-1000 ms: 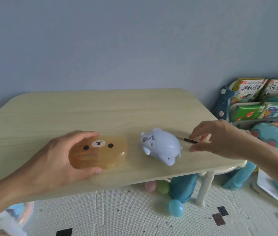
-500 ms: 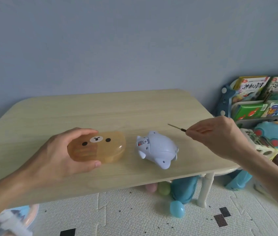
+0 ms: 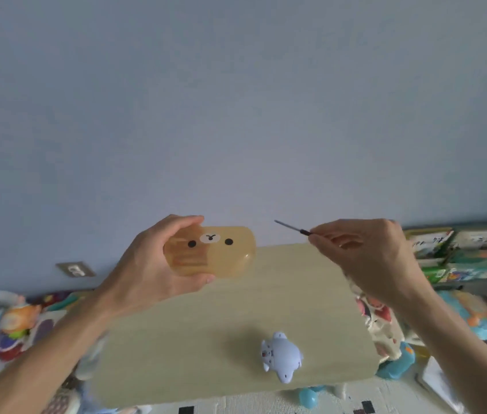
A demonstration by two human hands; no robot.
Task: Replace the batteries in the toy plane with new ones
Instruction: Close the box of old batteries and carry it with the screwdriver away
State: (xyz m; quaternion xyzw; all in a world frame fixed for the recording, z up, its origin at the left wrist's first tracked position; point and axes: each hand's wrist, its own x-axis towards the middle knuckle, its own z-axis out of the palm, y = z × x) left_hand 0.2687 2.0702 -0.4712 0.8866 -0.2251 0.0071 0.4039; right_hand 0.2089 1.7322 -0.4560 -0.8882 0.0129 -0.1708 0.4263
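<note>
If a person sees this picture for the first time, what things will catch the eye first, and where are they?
The left hand holds up an amber bear-face case at the centre. To its right, the right hand pinches a thin screwdriver. Below them, the pale blue toy plane lies alone on the wooden table.

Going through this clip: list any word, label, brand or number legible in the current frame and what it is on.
No text can be read in this frame.
Book covers on the shelf at right: printed titles, too blurred to read.
Bear-face box in the left hand: only drawn eyes and a nose, no words.
Toy plane on the table: no marking visible.
Wall outlet plate: no legible label.
</note>
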